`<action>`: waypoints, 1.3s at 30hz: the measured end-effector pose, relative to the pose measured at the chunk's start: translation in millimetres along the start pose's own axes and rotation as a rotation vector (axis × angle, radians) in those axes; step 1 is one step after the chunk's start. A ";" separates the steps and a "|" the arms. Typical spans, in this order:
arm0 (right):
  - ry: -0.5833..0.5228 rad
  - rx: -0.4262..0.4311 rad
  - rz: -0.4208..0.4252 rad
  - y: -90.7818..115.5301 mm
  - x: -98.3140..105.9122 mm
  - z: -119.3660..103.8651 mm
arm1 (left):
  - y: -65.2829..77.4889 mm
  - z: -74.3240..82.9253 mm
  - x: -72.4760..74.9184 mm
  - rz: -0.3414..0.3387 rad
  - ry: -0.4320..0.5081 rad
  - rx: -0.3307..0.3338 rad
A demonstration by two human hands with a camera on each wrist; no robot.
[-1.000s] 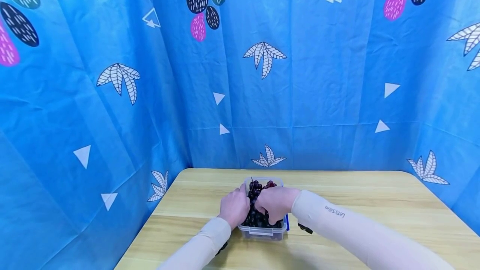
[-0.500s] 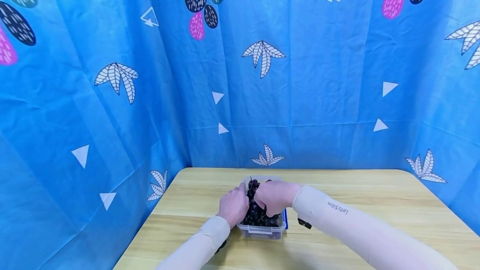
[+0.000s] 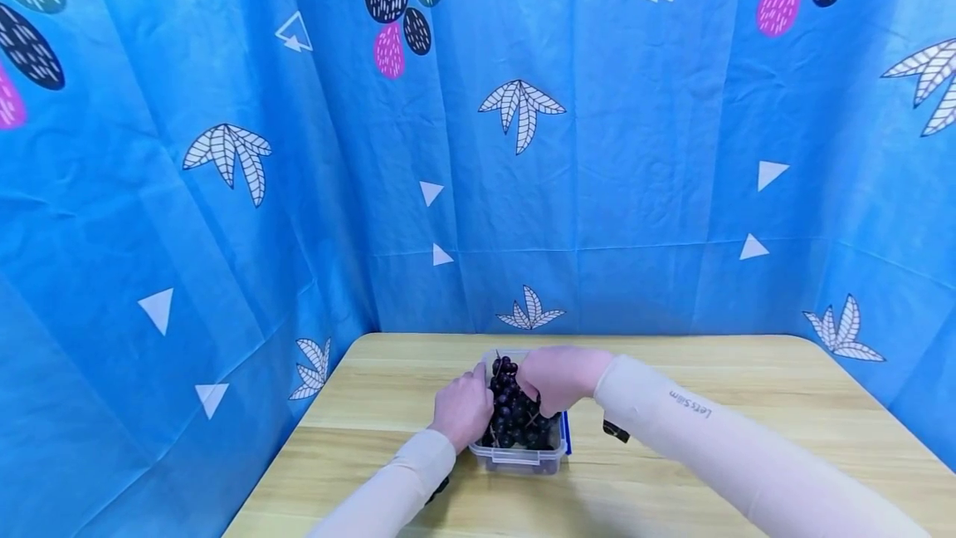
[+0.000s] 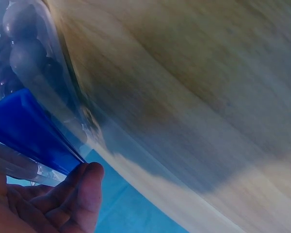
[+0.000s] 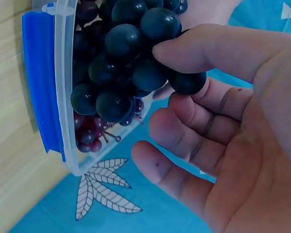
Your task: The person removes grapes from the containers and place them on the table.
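Observation:
A clear plastic container [image 3: 517, 458] with blue side latches stands on the table, holding dark grapes [image 3: 510, 415]. At its left wall my left hand [image 3: 463, 409] holds the side; in the left wrist view its bent fingers touch the end of a blue latch [image 4: 31, 128]. My right hand [image 3: 565, 376] is over the container's right part. Seen from the right wrist, its thumb and forefinger pinch a grape in the bunch of dark grapes [image 5: 121, 43], the other fingers loosely bent. Smaller red grapes [image 5: 89, 138] on stems lie at the container's far end.
The wooden table [image 3: 709, 438] runs to both sides of the container. Behind and at the sides hangs a blue patterned curtain [image 3: 597, 189]. A second blue latch [image 5: 39, 77] folds down along the container's right wall.
My right hand has moved back and slightly right over the container, tilting the bunch so that more dark grapes show in front. The left hand stays at the left wall.

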State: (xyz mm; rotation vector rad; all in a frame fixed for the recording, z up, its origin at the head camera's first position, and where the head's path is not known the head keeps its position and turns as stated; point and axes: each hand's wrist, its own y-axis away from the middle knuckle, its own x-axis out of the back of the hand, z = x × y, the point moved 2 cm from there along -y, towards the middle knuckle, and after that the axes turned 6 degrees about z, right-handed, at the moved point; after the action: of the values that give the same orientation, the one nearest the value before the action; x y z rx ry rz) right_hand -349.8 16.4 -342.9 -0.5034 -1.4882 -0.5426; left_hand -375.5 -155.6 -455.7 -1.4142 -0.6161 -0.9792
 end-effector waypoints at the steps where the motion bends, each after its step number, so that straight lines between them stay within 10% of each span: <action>1: -0.009 -0.005 -0.003 0.9 1.3 1.0 | 0.0 -0.2 -0.2 -0.003 -0.002 0.002; 39: -0.141 -0.137 -0.148 24.4 -15.7 -0.1 | -1.1 0.3 -2.3 -0.013 0.006 0.010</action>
State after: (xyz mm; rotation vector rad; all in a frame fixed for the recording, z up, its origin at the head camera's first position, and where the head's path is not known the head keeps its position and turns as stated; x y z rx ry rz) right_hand -334.7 35.9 -358.2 -0.5503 -1.6391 -0.7421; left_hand -377.5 -154.7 -457.1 -1.4002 -0.6256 -0.9887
